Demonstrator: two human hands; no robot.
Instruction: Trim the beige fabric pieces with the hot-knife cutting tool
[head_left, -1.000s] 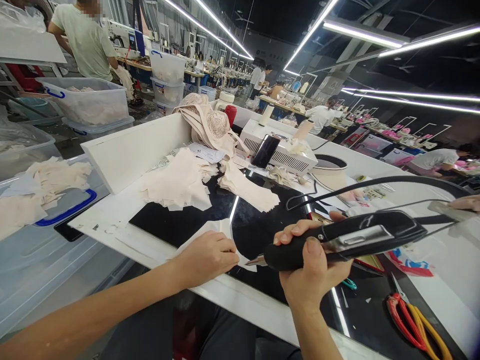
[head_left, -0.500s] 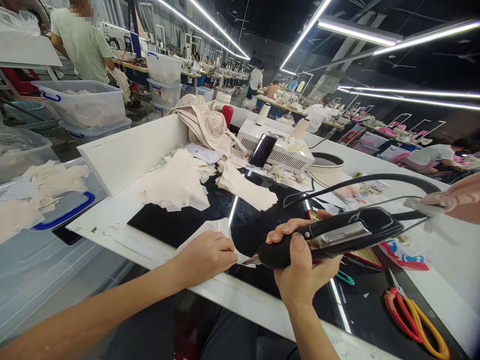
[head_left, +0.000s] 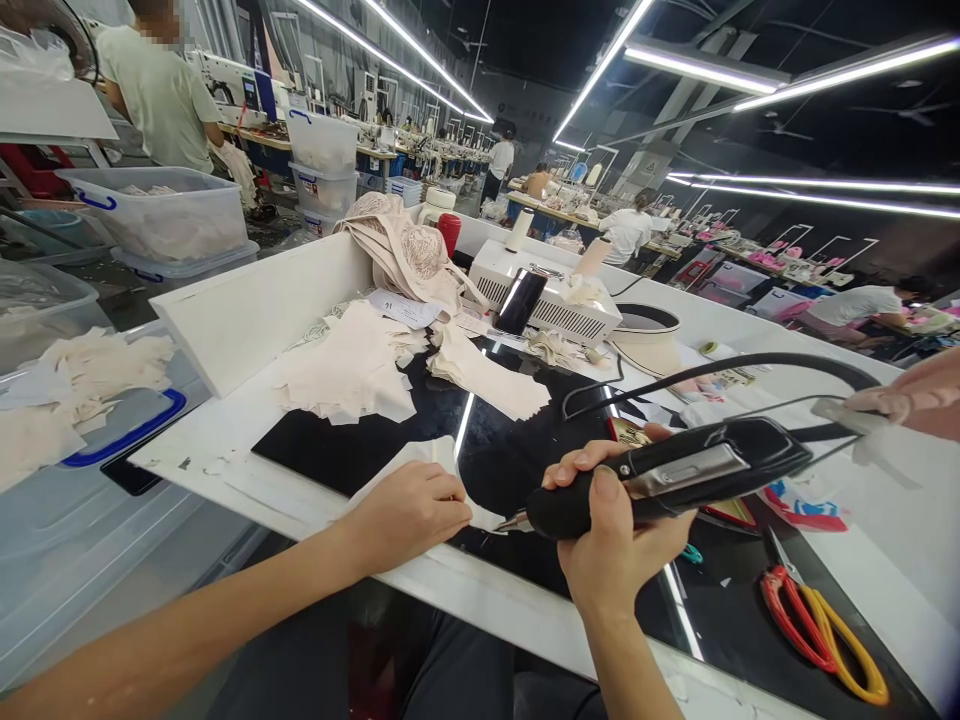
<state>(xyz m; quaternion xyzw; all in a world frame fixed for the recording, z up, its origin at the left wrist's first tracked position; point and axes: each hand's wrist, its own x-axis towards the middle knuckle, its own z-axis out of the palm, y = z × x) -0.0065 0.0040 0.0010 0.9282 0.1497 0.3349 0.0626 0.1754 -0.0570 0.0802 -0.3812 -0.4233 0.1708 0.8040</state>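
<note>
My left hand (head_left: 411, 512) pinches a pale fabric piece (head_left: 401, 462) near the front edge of a glossy black board (head_left: 307, 440). Closed around a black corded handheld tool (head_left: 697, 468) with a silver lever is my right hand (head_left: 613, 545). The tool's pointed metal tip (head_left: 514, 522) is at the fabric's right end, just right of my left fingertips; whether it touches the cloth I cannot tell. Beyond my hands lie a stack of pale fabric pieces (head_left: 349, 365) and a second, narrower stack (head_left: 491, 375).
Red-and-yellow-handled scissors (head_left: 821, 630) lie at right. The tool's cable (head_left: 750, 362) loops above the table. Behind are a phone (head_left: 521, 302), a white vented machine (head_left: 551, 290) and a heap of beige garments (head_left: 405, 255). Plastic bins (head_left: 157, 215) stand at left; people work farther back.
The tool and my right hand have shifted slightly right, so the tip sits a little farther from my left fingers. My left hand keeps its hold on the fabric. The view has shifted slightly.
</note>
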